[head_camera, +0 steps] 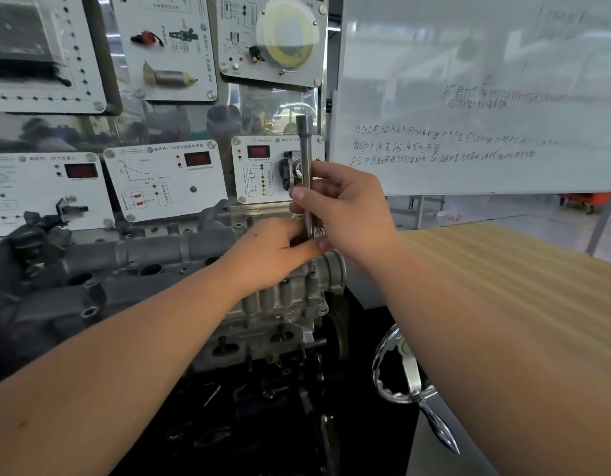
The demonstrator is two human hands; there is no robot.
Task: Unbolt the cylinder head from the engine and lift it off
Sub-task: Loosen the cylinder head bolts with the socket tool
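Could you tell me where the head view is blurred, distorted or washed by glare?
Head view: wide-angle bending curves the whiteboard edges; glare and reflections wash its writing; the upper-left training panels smear; the right hand holding the socket extension bar is fairly sharp.

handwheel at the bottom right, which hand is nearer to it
Right, though neither is close. The right hand grips the socket extension bar up above the handwheel; the left hand, at the bar's base, sits further left.
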